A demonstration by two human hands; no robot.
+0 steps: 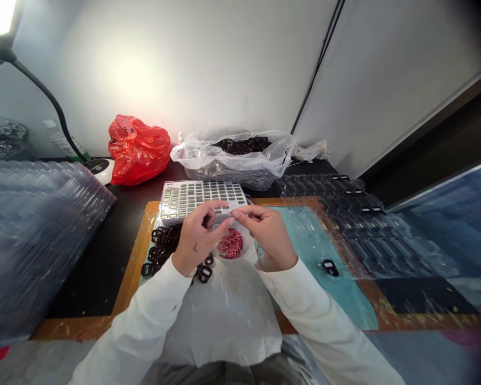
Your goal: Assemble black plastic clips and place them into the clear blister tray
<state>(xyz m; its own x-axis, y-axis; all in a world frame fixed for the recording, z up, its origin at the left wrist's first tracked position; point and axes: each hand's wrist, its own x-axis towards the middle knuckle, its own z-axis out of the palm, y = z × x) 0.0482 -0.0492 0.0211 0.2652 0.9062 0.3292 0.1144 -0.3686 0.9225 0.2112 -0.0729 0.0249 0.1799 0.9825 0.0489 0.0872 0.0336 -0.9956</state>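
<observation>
My left hand (pixel 200 235) and my right hand (pixel 271 235) meet over the front of a white tray. The left thumb and forefinger are bent toward each other around something small and pale that I cannot make out. My right thumb and forefinger are pinched together at the same spot, and what they hold is too small to name. Just below the fingertips stands a round clear tub (pixel 246 247) of small red pins or screws (pixel 230 244). The white tray (pixel 202 198) carries rows of small rectangular grey pieces. Black oval plastic casings (pixel 162 246) lie heaped beside my left hand.
A single black casing (pixel 329 267) lies on the blue-green mat (pixel 304 230). Clear blister trays (pixel 369 230) spread at right, and a tall stack of clear trays (pixel 36 235) stands left. Behind are a red bag (pixel 138 149), a white bag (pixel 232 166) with dark parts, and a lamp (pixel 56 101).
</observation>
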